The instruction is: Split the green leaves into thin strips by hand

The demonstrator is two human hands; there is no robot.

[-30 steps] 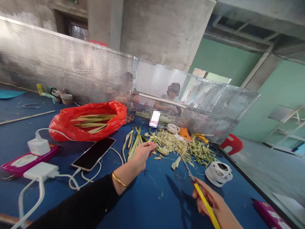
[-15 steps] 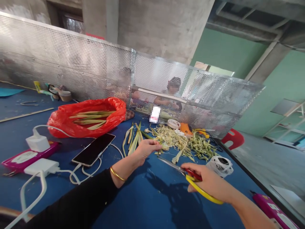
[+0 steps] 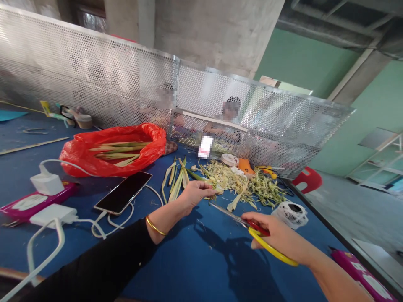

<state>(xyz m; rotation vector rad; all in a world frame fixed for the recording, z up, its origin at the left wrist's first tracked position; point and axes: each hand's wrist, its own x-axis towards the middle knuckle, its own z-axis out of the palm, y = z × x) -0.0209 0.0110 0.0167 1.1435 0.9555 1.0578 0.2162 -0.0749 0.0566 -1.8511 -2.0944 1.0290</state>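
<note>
Hands, two. Left hand, one: thumb and fingertips pinched together; cannot tell whether anything thin lies between. Right hand, one: curled around the handles of one pair of scissors, blades pointing toward the left fingertips, near them. Leaf scraps, one heap, just beyond the hands. Red bag, one, leaves inside, beyond and left of the left hand. Dark phone, one, left of the left hand. White roll, one, just beyond the right hand.
</note>
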